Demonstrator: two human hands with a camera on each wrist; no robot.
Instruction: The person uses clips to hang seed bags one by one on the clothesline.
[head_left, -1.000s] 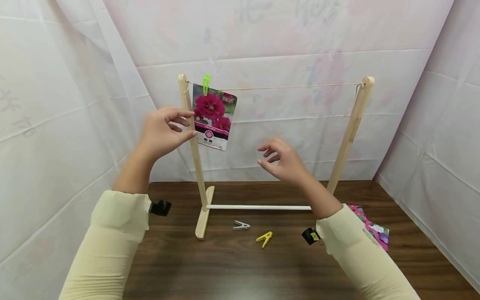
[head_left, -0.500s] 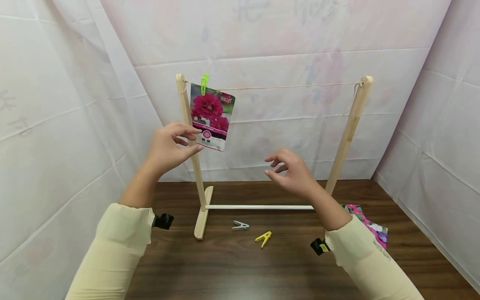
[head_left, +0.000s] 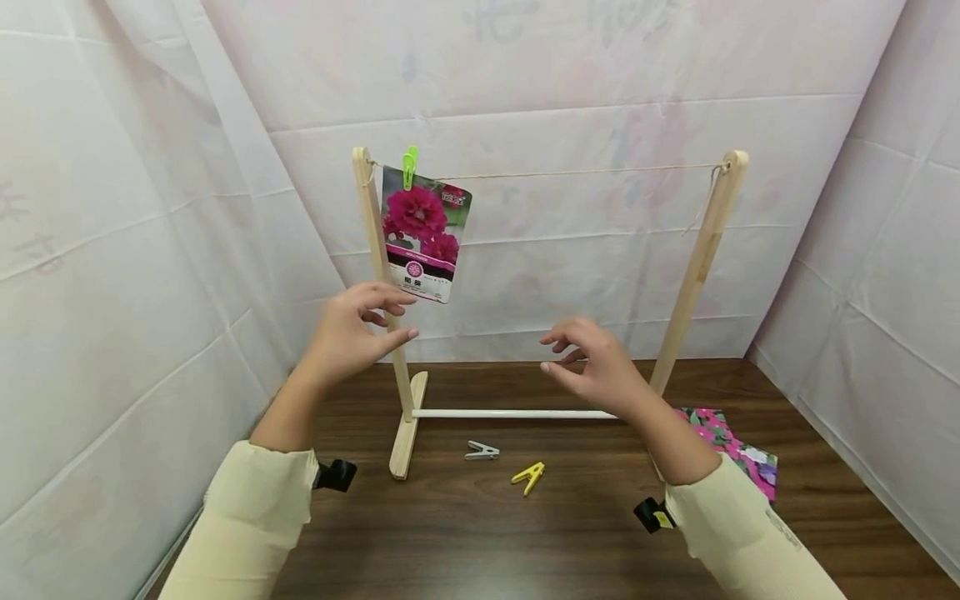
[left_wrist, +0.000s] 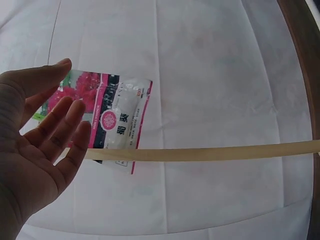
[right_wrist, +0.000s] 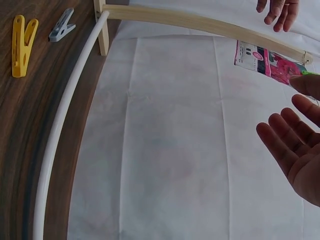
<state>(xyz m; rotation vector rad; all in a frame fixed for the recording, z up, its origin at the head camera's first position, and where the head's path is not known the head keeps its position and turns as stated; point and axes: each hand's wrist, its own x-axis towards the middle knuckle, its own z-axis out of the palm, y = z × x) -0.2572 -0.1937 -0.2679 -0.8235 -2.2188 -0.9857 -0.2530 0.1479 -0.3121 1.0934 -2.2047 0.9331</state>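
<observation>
A seed packet (head_left: 426, 229) with magenta flowers hangs at a slant from the string (head_left: 570, 173), held near its upper left corner by a green clothespin (head_left: 409, 168). Just below the packet, beside the left post, my left hand (head_left: 356, 329) hovers with fingers loosely bent and nothing in them. My right hand (head_left: 596, 362) is in the air above the white rod, its fingers relaxed and holding nothing. On the table lie a grey clothespin (head_left: 482, 451) and a yellow clothespin (head_left: 528, 477), both apart from my hands.
The wooden frame has a left post (head_left: 378, 233), a right post (head_left: 697, 275) and a white rod (head_left: 517, 414) low between them. Floral packets (head_left: 750, 460) lie at the right, partly behind my right forearm. White cloth (head_left: 562, 275) hangs behind the dark wooden table (head_left: 450, 542).
Both hands have come down and slightly right. My left hand has moved from beside the packet to below it. The packet and the clothespins stay as they were.
</observation>
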